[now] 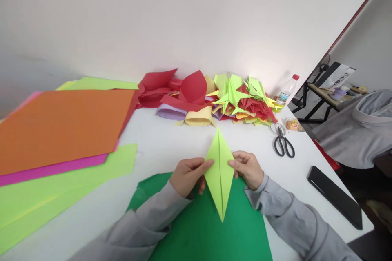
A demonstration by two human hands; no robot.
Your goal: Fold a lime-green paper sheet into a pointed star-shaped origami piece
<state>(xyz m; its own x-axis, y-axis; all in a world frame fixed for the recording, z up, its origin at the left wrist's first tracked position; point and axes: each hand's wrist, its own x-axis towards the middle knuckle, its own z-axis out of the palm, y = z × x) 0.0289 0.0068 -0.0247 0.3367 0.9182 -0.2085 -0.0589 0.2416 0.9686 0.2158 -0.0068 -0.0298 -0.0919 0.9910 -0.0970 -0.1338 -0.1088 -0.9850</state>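
A lime-green folded paper, shaped like a long diamond with a seam down its middle, is held up over a green sheet. My left hand pinches its left corner, thumb on the front face and other fingers partly hidden behind. At the right corner, my right hand grips it the same way. One point of the diamond faces away from me and the other faces toward me.
Large coloured sheets lie at left. Along the wall sit red folded paper shapes and lime-green folded pieces. Scissors, a bottle and a black phone-like slab are at right. Beyond the table's edge, a person in grey is visible.
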